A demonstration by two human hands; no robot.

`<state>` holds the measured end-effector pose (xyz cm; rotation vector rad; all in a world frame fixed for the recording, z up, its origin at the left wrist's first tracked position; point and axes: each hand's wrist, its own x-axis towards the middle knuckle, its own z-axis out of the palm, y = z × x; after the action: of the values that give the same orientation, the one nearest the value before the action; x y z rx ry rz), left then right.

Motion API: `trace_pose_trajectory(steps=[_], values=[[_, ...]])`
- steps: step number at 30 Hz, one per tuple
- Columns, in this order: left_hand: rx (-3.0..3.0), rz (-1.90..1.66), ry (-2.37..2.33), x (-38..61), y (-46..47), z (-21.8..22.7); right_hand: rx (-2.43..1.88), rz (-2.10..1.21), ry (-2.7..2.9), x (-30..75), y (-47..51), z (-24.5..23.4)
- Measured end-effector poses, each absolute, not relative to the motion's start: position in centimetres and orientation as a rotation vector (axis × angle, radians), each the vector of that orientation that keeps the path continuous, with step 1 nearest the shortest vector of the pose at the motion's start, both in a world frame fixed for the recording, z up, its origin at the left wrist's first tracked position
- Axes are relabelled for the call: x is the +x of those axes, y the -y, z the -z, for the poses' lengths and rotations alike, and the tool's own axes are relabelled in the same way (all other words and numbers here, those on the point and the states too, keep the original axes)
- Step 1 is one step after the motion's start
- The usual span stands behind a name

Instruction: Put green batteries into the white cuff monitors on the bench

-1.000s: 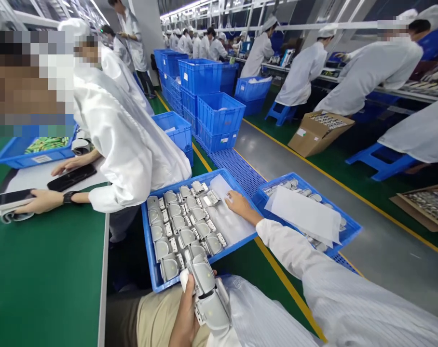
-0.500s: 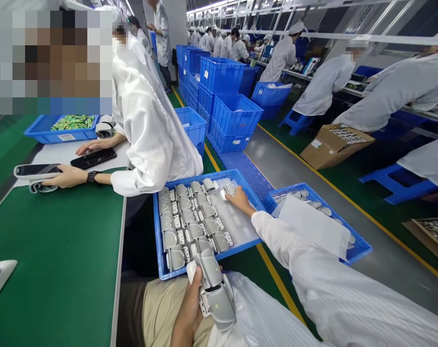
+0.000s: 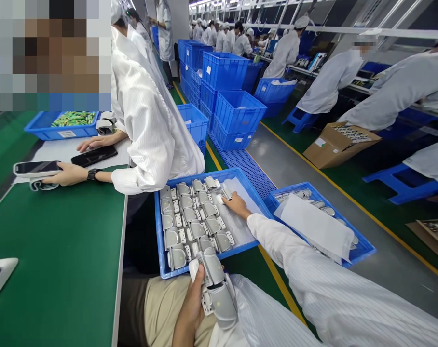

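Note:
My left hand (image 3: pixel 193 306) is closed around two grey-and-white plastic housings, an upper housing (image 3: pixel 212 269) and a lower housing (image 3: pixel 223 304), just over my lap. Farther off, my right hand (image 3: pixel 237 205) grips another housing (image 3: pixel 225 193) low over the blue tray (image 3: pixel 160 262). Its fingers partly cover that piece, and I cannot tell whether it touches the tray's lining. Several rows of similar housings (image 3: pixel 185 202) fill the tray's left and middle. A translucent sheet (image 3: pixel 242 226) lies under my right hand on the tray's right side.
A green table (image 3: pixel 60 250) stands at left, where a co-worker's hand (image 3: pixel 72 174) holds a device beside a black phone (image 3: pixel 94 156). Right of my tray, another blue tray (image 3: pixel 365 248) holds housings under a white sheet (image 3: pixel 315 226). Stacked blue crates (image 3: pixel 224 72) stand behind.
My right hand has moved left with its housing, closer to the rows in the tray. My left hand keeps its hold on the two housings. The view has shifted slightly.

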<state>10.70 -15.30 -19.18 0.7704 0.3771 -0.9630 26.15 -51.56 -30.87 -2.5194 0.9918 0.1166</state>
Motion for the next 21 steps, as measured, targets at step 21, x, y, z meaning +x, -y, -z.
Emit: trace_pose_trajectory(steps=[21], values=[[0.671, 0.923, -0.421, 10.1, 15.2, 20.3, -2.418, -0.117, -1.036, 26.0, 50.7, 31.1]])
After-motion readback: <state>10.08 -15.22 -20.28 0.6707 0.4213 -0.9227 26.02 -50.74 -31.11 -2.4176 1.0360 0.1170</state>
